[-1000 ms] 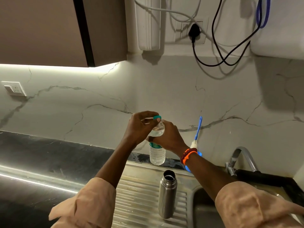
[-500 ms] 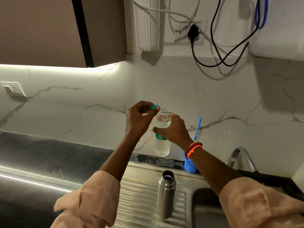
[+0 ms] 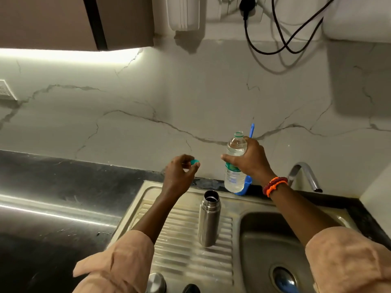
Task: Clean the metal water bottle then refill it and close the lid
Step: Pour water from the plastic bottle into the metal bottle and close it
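Two hands have parted: the left hand [image 3: 179, 172] now pinches the teal cap [image 3: 194, 162] clear of the plastic bottle [image 3: 234, 163], gripped by the right hand [image 3: 250, 160]. Centre frame, the metal water bottle [image 3: 209, 218] stands open, ready for refilling.

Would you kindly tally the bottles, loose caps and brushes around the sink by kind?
Bottles: 2, the metal water bottle and the plastic bottle in the right hand
Loose caps: 1, the green cap pinched by the left hand
Brushes: 1, the blue brush
Total: 4
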